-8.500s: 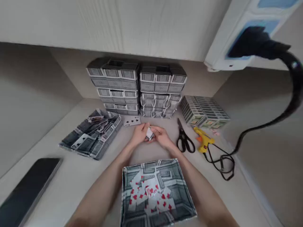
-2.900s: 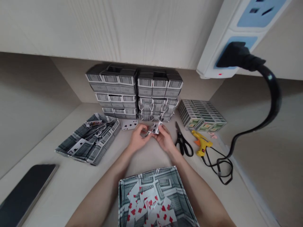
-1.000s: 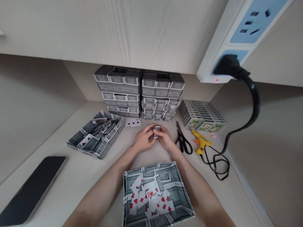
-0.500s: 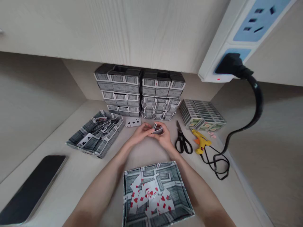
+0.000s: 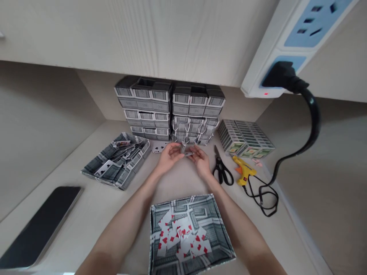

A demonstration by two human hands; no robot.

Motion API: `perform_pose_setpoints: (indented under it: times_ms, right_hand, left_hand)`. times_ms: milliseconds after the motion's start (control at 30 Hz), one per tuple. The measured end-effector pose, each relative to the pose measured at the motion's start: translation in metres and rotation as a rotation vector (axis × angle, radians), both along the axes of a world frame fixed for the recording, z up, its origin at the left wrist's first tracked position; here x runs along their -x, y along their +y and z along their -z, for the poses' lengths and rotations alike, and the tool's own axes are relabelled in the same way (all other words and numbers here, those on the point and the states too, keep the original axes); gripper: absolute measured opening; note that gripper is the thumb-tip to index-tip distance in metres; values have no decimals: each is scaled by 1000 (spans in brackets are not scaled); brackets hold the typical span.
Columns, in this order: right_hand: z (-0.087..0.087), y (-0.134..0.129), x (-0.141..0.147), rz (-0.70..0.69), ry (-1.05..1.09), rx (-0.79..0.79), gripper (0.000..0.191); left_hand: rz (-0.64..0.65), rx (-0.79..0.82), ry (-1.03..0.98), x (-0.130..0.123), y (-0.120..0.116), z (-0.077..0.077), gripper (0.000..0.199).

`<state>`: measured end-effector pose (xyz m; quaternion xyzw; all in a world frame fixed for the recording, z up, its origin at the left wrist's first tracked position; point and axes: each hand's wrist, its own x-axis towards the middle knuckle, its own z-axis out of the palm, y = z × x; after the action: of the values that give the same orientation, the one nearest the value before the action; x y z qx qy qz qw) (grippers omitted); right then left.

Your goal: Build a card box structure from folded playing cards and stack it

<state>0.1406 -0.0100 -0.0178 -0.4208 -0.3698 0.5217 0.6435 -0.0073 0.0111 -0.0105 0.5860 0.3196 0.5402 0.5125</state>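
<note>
My left hand [image 5: 169, 156] and my right hand [image 5: 200, 157] meet over the table below the stacked card boxes. Between their fingertips is a small folded playing-card piece [image 5: 188, 154], its pale edge showing; both hands pinch it. A club playing card [image 5: 159, 146] lies flat beside my left hand, partly covered by it. Between my forearms stands an open box made of cards [image 5: 226, 240], holding cut red-suit card pieces [image 5: 186, 242]. To the left, a card-built tray [image 5: 124, 182] holds loose cards and strips.
Card-built boxes [image 5: 151, 101] are stacked at the back. At the right lie black scissors [image 5: 220, 171], a yellow glue gun [image 5: 243, 170] with its cable, and card packs [image 5: 243, 137]. A dark phone [image 5: 40, 227] lies at left; a power strip [image 5: 286, 57] hangs above right.
The fingers of both hands have spread and shifted around the piece, which now looks flatter and thinner. My left hand has moved slightly left, covering more of the club card.
</note>
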Motion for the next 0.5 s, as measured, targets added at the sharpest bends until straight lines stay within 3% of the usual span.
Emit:
perform_pose_setpoints:
  times_ms: [133, 333, 500]
  right_hand:
    - [-1, 3, -2, 46, 42, 68, 37]
    - [-3, 1, 0, 40, -115, 45, 34]
    - [-6, 0, 0, 21, -79, 119, 27]
  left_hand:
    - [36, -179, 255, -2, -5, 5, 51]
    - [-8, -320, 524, 2, -13, -8, 74]
    - [-27, -412, 628, 2, -13, -10, 61]
